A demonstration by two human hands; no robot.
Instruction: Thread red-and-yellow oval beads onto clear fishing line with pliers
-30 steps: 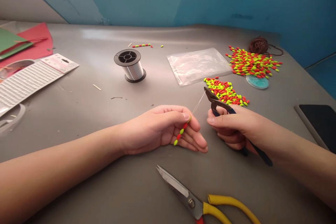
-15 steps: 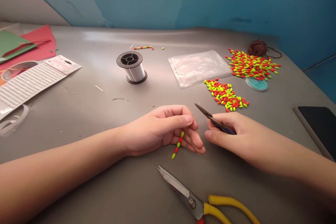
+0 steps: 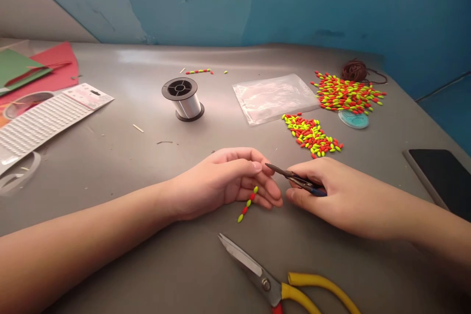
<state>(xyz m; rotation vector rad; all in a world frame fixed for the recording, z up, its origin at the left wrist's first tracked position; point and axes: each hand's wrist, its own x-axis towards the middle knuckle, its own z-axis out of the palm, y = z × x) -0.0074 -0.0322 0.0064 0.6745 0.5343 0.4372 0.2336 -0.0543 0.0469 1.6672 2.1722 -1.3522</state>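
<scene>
My left hand [image 3: 230, 176] pinches a thin thread, too fine to follow clearly, between thumb and forefinger. From it hangs a short string of beads [image 3: 248, 203], alternating yellow-green and red, beside the lower fingers. My right hand [image 3: 331, 191] is closed around small dark pliers [image 3: 300, 180] with blue on the handle. The tips of the pliers are at the left fingertips, and whether they touch the thread cannot be made out. Below both hands lie large scissors [image 3: 257, 267] with yellow-covered handles, blades pointing up and left.
Two heaps of loose beads [image 3: 311, 135] lie beyond my right hand, near a clear plastic bag [image 3: 275, 98]. A spool of clear line [image 3: 183, 99] stands behind my left hand. A phone [image 3: 439, 176] rests at right, brown yarn [image 3: 354, 70] behind, a sticker sheet [image 3: 51, 125] at left.
The pliers in my right hand have moved left and down, bringing their tips to my left fingertips. My left hand keeps its pinch, and the view has shifted slightly.
</scene>
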